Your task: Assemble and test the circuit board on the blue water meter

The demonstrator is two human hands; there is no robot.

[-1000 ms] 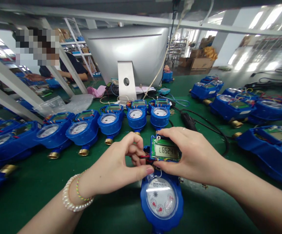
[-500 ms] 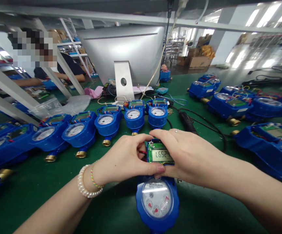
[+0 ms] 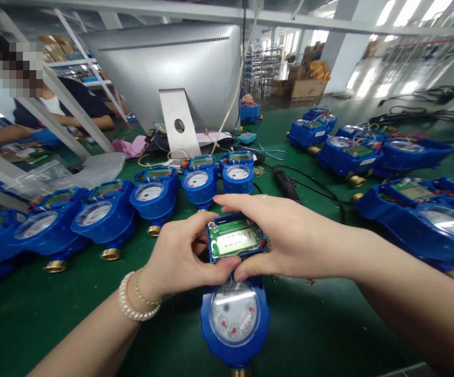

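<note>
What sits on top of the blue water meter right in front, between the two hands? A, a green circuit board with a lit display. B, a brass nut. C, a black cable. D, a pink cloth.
A: the left hand and right hand pinch a green circuit board with a lit display, seated on the blue water meter just above its round dial.

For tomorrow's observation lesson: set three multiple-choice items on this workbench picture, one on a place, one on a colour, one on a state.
1. Where is the green display board?
A. above the front meter's dial
B. behind the monitor
C. on the floor

2. What colour are the meter housings?
A. red
B. blue
C. white

3. How is the board held?
A. lying untouched
B. by one hand
C. between left hand and right hand

Answers: 1 A, it sits just above the dial; 2 B, every housing is blue; 3 C, both hands' fingers grip its edges.
</note>
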